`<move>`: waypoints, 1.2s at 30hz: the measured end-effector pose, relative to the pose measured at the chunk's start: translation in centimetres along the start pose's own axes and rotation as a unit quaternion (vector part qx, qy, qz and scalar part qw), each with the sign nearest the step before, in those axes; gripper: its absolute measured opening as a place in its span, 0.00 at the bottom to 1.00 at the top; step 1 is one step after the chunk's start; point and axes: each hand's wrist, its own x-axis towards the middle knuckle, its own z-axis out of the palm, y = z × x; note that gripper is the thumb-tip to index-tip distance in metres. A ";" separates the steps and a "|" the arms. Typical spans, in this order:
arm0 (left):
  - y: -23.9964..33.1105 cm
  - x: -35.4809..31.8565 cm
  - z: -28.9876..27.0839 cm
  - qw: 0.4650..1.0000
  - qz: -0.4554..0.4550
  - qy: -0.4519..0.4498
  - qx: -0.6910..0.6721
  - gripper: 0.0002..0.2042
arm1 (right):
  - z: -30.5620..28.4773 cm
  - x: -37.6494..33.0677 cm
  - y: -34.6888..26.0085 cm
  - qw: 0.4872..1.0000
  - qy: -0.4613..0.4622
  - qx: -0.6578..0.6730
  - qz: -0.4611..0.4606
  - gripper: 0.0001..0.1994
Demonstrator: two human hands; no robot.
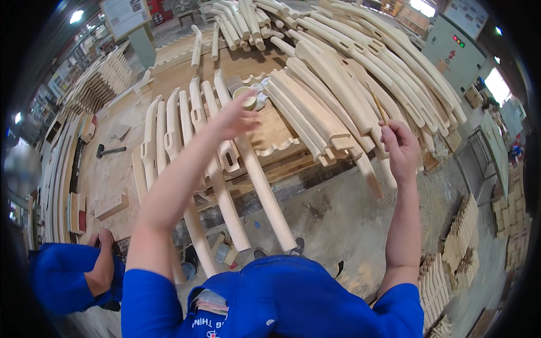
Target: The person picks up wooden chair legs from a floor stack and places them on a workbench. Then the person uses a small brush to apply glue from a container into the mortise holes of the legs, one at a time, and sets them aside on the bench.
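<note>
My right hand [400,147] is closed round a thin yellowish-brown stick [378,106], its upper end pointing up and to the left. Whether the stick has a brush tip or a plain end is too small to tell. My left hand [234,119] reaches over the bench, slightly blurred, its fingers apart and no object seen in them. Right beside its fingertips stands a small round tub [245,96] with pale contents, next to a crumpled white cloth [261,93]. Under my left arm, slotted wooden chair parts [228,155] lie in a row, long legs jutting over the near edge.
Shaped wooden pieces [307,107] are stacked on the bench's right, with more piled at the back. A black-headed hammer [109,150] and a wooden block [112,207] lie at left. A co-worker in blue [73,276] is at lower left. Stacked wood [462,236] stands at right.
</note>
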 end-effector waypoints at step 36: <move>-4.7 -25.8 -8.2 0.617 0.489 0.506 -0.351 0.21 | 28.5 16.5 4.5 0.715 -0.314 -0.564 -0.268 0.08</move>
